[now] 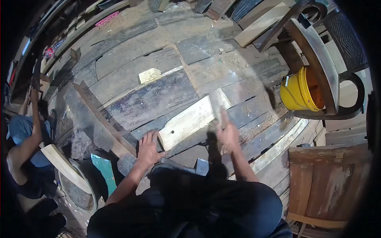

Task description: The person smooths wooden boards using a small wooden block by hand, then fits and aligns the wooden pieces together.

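Note:
A pale wooden board (186, 122) with a dark hole near its left end lies slanted on the plank floor before me. My left hand (147, 150) rests at that left end, fingers stretched out and thumb apart, close against the board's edge. Over the right end, my right hand (228, 135) is closed around a flat, greyish tool (218, 104). Motion blurs the tool, so its exact kind is unclear. Near my knees lies another tool with a wide metal head (202, 166), partly hidden by my clothing.
A yellow bucket (295, 90) stands tilted at right beside curved wooden furniture (331, 75). A slatted wooden panel (321, 182) is at lower right. Another person (29, 150) sits at far left near a curved pale piece of wood (65, 168). A small wood block (150, 75) lies farther ahead.

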Motion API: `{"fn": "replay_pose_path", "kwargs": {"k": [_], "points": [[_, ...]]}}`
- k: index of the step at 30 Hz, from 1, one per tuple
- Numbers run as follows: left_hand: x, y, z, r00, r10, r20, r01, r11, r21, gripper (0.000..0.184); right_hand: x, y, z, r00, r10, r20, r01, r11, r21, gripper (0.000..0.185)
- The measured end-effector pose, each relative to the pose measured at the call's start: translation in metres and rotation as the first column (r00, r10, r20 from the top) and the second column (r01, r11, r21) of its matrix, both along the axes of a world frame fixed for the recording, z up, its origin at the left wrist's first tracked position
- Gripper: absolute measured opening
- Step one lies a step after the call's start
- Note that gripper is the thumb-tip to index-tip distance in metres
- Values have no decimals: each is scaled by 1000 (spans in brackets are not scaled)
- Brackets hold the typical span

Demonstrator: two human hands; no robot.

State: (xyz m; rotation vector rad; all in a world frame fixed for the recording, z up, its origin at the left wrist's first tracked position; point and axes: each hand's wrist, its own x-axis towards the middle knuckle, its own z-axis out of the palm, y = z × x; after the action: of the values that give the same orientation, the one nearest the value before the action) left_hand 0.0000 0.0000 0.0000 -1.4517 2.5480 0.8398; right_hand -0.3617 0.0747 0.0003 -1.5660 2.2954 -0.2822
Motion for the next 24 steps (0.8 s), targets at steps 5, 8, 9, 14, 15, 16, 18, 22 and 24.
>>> {"fn": "replay_pose_path", "kwargs": {"k": [5,8,9,14,15,16,18,22,24], "points": [[1,-4,11,999,37,-7,-37,999,5,111,44,0,-7,992,-28,126,45,990,-132,77],[0,-1,6,999,37,-17,-37,999,-7,110,111,31,-2,927,273,255,-300,951,73,69],[2,-1,4,1000,25,-18,-25,1000,-18,109,121,33,1,901,337,271,-370,926,77,67],[4,-1,5,999,28,-24,-28,1000,-7,109,60,7,7,987,158,39,-162,973,163,71],[3,-1,6,999,32,-31,-32,999,-12,109,39,0,-1,999,23,31,-26,996,84,81],[4,0,6,999,15,-35,-16,999,-34,110,21,-4,-2,997,-76,24,75,997,12,82],[5,1,1,1000,10,-25,-11,999,-52,110,9,-5,-2,989,-143,40,147,979,-144,82],[2,0,4,1000,22,-13,-22,999,-35,110,75,6,-6,987,48,156,-39,998,-58,73],[2,1,4,1000,25,-1,-25,999,-30,111,114,25,-11,939,283,194,-291,956,18,68]]}}
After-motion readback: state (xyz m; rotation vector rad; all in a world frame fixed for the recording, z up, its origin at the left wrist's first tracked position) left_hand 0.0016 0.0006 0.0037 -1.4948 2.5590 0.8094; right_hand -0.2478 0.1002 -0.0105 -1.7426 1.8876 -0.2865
